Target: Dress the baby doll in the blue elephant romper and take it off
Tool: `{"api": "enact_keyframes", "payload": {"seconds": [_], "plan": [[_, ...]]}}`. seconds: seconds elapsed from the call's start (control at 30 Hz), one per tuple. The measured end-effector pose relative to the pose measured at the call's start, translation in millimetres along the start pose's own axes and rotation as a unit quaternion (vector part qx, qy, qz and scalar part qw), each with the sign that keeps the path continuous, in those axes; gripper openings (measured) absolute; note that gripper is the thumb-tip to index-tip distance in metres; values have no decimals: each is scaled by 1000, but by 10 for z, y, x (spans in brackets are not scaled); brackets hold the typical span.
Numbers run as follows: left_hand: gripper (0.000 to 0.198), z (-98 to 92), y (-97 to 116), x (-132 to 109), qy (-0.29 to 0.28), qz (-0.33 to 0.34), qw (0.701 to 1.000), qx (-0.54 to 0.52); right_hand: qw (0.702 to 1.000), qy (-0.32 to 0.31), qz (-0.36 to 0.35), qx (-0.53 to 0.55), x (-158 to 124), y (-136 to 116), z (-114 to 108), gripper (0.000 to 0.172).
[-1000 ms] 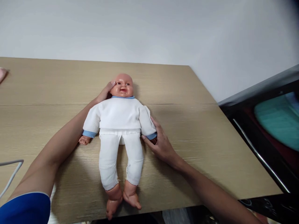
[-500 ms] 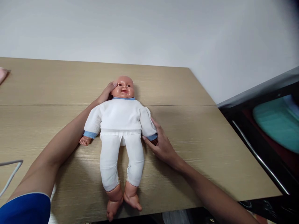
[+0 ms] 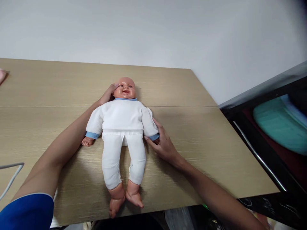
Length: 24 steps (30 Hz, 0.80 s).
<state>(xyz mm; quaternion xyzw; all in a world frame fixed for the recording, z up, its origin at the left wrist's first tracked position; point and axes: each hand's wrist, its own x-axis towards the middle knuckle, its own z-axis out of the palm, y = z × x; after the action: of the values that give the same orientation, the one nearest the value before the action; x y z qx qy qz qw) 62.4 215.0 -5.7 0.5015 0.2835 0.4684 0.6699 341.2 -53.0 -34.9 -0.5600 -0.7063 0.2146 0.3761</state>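
Note:
A baby doll [image 3: 122, 127] in a white top and white trousers with blue cuffs lies face up on the wooden table [image 3: 203, 137], its head toward the wall and its bare feet at the near edge. My left hand [image 3: 108, 94] cups the side and back of the doll's head. My right hand [image 3: 162, 144] rests on the table against the doll's sleeve, its fingers closed over the doll's wrist and hand.
A white cable [image 3: 11, 177] lies at the left edge of the table. Another person's fingertips [image 3: 2, 76] show at the far left. A black rack with a metal rail [image 3: 259, 158] and a teal object [image 3: 280, 123] stands to the right.
The doll and both hands have hardly moved; the view has shifted slightly, so everything sits a little to the left and higher.

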Motion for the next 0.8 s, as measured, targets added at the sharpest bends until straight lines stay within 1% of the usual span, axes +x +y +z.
{"api": "enact_keyframes", "payload": {"seconds": [0.07,0.13,0.2,0.27,0.33,0.37,0.4,0.43,0.47,0.5,0.53,0.57,0.63,0.67,0.7,0.73,0.77,0.8], "plan": [[55,5,17,-21,-2,-18,1000,9,1000,7,-12,-8,19,2,8,86],[59,-30,78,-52,-13,-43,999,29,999,24,-30,-26,40,7,8,86],[57,-112,202,-98,6,-46,996,74,997,53,-42,-43,57,20,0,87],[52,-204,386,-183,60,-7,987,149,994,90,-38,-47,65,41,-10,87],[46,-222,600,-343,119,64,966,222,991,123,-26,-40,76,56,-19,80],[41,-175,704,-461,139,102,954,246,990,136,-20,-35,88,54,-24,75],[37,-81,799,-605,152,137,944,260,988,147,-17,-32,108,40,-30,71],[33,60,883,-776,159,164,937,266,987,157,-17,-27,134,9,-39,67],[32,243,951,-969,151,175,935,271,986,166,-23,-21,164,-40,-52,64],[33,460,1004,-1180,130,176,937,273,984,174,-35,-14,190,-109,-72,61],[35,699,1042,-1405,97,176,941,272,982,181,-50,-8,203,-194,-96,58],[36,945,1065,-1638,50,172,946,271,980,188,-67,-3,189,-288,-123,54],[30,1409,1067,-2109,-79,165,942,282,976,199,-90,-2,19,-464,-172,49],[25,1606,1043,-2341,-160,154,931,291,974,204,-93,-5,-158,-523,-184,48],[19,1771,1000,-2568,-249,143,912,293,973,208,-94,-8,-402,-551,-182,47],[12,1902,937,-2790,-318,131,891,295,974,209,-92,-8,-705,-542,-162,47],[11,1998,853,-3006,-382,118,866,299,972,211,-98,-2,-1051,-497,-122,45],[17,2060,750,-3212,-431,111,845,297,973,201,-112,13,-1419,-422,-63,41]]}}
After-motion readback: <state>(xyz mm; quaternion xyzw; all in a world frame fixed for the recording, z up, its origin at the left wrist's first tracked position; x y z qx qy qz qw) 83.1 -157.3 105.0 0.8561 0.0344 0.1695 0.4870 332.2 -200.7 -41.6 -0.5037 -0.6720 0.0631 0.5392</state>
